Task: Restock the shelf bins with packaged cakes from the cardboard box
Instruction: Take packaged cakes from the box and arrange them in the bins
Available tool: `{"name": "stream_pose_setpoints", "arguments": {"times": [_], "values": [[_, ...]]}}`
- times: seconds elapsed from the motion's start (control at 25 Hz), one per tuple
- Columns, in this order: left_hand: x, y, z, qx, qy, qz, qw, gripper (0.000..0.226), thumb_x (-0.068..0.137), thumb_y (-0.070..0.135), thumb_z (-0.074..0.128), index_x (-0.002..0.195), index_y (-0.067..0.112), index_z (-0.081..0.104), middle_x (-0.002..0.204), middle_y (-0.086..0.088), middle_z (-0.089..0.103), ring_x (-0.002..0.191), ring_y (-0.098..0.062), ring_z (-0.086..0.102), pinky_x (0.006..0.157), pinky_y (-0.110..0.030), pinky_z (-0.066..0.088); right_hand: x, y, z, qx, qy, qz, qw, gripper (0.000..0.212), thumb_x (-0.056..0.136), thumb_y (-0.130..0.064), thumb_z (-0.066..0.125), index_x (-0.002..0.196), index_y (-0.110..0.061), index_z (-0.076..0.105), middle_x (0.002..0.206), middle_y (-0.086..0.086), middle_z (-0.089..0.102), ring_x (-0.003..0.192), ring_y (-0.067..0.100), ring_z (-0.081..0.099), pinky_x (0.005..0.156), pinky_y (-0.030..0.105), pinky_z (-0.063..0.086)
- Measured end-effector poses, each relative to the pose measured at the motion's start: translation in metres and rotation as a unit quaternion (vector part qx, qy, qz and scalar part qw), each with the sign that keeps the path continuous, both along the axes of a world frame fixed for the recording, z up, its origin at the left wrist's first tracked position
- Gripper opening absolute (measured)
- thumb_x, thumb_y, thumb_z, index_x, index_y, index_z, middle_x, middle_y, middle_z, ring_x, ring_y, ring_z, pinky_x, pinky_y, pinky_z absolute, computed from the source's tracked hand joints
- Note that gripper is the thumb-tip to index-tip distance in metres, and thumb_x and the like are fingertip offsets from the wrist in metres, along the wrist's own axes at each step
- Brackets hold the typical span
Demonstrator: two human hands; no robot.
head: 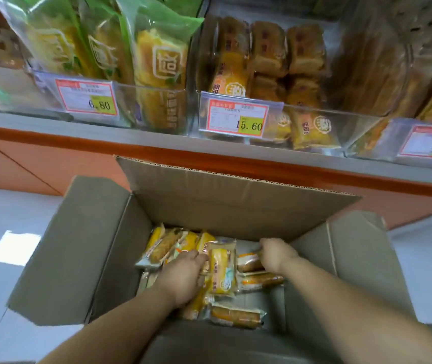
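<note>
Several packaged cakes (236, 315) lie loose on the floor of the cardboard box (209, 206), heaped from its far-left corner to the middle, fewer along the right wall; all flaps open; box sits below the shelf edge (130, 135). Left hand (183, 274) is down in the box, fingers curled round the left edge of one yellow packet (222, 269) that stands tilted above the rest; narrow, closed grip on that packet. Right hand (275, 254) is near the far-right corner, knuckles up, fingertips hidden among orange-brown packets; cannot tell whether it holds one. Judgement: packets light; film slick and crinkly; cake inside soft, easily crushed; best taken across the long sides with a light squeeze, or by the sealed end fin; avoid pressing the middle. Likely destination: clear shelf bin (314, 119) behind the 15.60 price tag (237, 118); similar yellow packets lie at its front edge.
</note>
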State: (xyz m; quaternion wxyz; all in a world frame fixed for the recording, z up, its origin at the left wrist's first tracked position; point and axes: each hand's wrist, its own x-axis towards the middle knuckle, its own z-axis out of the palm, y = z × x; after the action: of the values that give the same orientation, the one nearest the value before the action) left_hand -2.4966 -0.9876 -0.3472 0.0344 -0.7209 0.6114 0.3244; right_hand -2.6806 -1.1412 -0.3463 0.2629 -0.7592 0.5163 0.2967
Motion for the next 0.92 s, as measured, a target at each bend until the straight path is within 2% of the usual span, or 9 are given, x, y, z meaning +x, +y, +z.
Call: {"name": "stream_pose_setpoints", "arguments": {"times": [0.04, 0.12, 0.2, 0.32, 0.44, 0.56, 0.64, 0.76, 0.92], "values": [[-0.002, -0.002, -0.008, -0.011, 0.008, 0.050, 0.999, 0.054, 0.094, 0.029, 0.051, 0.146, 0.024, 0.036, 0.141, -0.001, 0.043, 0.132, -0.020, 0.040, 0.107, -0.032, 0.038, 0.002, 0.012, -0.016, 0.021, -0.046, -0.077, 0.996, 0.030, 0.091, -0.024, 0.054, 0.119, -0.016, 0.060, 0.121, 0.008, 0.065, 0.112, 0.025, 0.060, 0.089, 0.027, 0.046], [-0.005, -0.011, -0.018, -0.027, 0.032, 0.138, 0.990, 0.059, 0.095, 0.029, 0.055, 0.149, 0.020, 0.032, 0.146, -0.004, 0.041, 0.134, -0.021, 0.040, 0.109, -0.029, 0.034, 0.019, 0.039, -0.037, 0.106, -0.145, -0.238, 0.955, 0.041, 0.085, -0.035, 0.065, 0.121, -0.020, 0.057, 0.113, 0.002, 0.067, 0.103, 0.020, 0.063, 0.082, 0.026, 0.047], [-0.010, -0.024, -0.026, -0.006, 0.072, 0.199, 0.977, 0.065, 0.096, 0.027, 0.055, 0.153, 0.014, 0.026, 0.150, -0.009, 0.040, 0.138, -0.024, 0.038, 0.111, -0.029, 0.030, 0.034, 0.061, -0.056, 0.146, -0.203, -0.328, 0.911, 0.061, 0.074, -0.039, 0.075, 0.127, -0.021, 0.050, 0.114, -0.001, 0.065, 0.103, 0.020, 0.063, 0.089, 0.031, 0.050], [-0.011, -0.039, -0.040, 0.038, 0.069, 0.244, 0.967, 0.068, 0.096, 0.030, 0.056, 0.152, 0.009, 0.025, 0.149, -0.013, 0.042, 0.137, -0.028, 0.039, 0.110, -0.031, 0.031, 0.041, 0.071, -0.070, 0.120, -0.208, -0.392, 0.888, 0.067, 0.070, -0.032, 0.082, 0.126, -0.020, 0.048, 0.119, 0.000, 0.060, 0.110, 0.024, 0.059, 0.093, 0.033, 0.048], [-0.008, -0.048, -0.048, 0.108, 0.006, 0.225, 0.968, 0.063, 0.095, 0.047, 0.054, 0.141, 0.007, 0.041, 0.139, -0.014, 0.051, 0.129, -0.030, 0.048, 0.102, -0.035, 0.039, 0.037, 0.065, -0.069, 0.176, -0.186, -0.394, 0.883, 0.068, 0.059, -0.041, 0.084, 0.118, -0.020, 0.057, 0.114, 0.002, 0.064, 0.101, 0.023, 0.063, 0.090, 0.040, 0.053], [-0.012, -0.057, -0.046, 0.167, -0.015, 0.214, 0.962, 0.062, 0.096, 0.052, 0.049, 0.137, 0.005, 0.044, 0.139, -0.016, 0.050, 0.129, -0.030, 0.047, 0.100, -0.036, 0.040, 0.035, 0.065, -0.061, 0.213, -0.228, -0.408, 0.858, 0.054, 0.071, -0.024, 0.081, 0.117, -0.016, 0.053, 0.112, 0.005, 0.063, 0.101, 0.023, 0.062, 0.089, 0.038, 0.053], [-0.014, -0.054, -0.046, 0.169, 0.035, 0.244, 0.954, 0.063, 0.096, 0.046, 0.054, 0.142, 0.006, 0.036, 0.141, -0.015, 0.050, 0.129, -0.031, 0.048, 0.100, -0.036, 0.041, 0.033, 0.068, -0.059, 0.219, -0.251, -0.420, 0.844, 0.053, 0.075, -0.016, 0.080, 0.117, -0.015, 0.049, 0.112, 0.005, 0.062, 0.104, 0.023, 0.061, 0.087, 0.036, 0.051], [-0.011, -0.039, -0.044, 0.135, 0.119, 0.286, 0.941, 0.065, 0.092, 0.037, 0.064, 0.143, 0.013, 0.033, 0.135, -0.009, 0.057, 0.120, -0.029, 0.056, 0.096, -0.033, 0.046, 0.024, 0.067, -0.053, 0.227, -0.278, -0.452, 0.817, 0.040, 0.074, -0.011, 0.081, 0.102, -0.017, 0.053, 0.101, 0.003, 0.065, 0.095, 0.021, 0.064, 0.081, 0.036, 0.054], [-0.001, -0.033, -0.027, 0.138, 0.329, 0.406, 0.842, 0.038, 0.089, 0.022, 0.071, 0.122, 0.013, 0.054, 0.107, 0.003, 0.067, 0.092, -0.013, 0.065, 0.080, -0.026, 0.052, -0.004, 0.060, -0.050, 0.284, -0.309, -0.513, 0.749, 0.030, 0.080, -0.009, 0.074, 0.110, -0.009, 0.065, 0.101, 0.007, 0.074, 0.097, 0.023, 0.068, 0.088, 0.046, 0.055]]}}
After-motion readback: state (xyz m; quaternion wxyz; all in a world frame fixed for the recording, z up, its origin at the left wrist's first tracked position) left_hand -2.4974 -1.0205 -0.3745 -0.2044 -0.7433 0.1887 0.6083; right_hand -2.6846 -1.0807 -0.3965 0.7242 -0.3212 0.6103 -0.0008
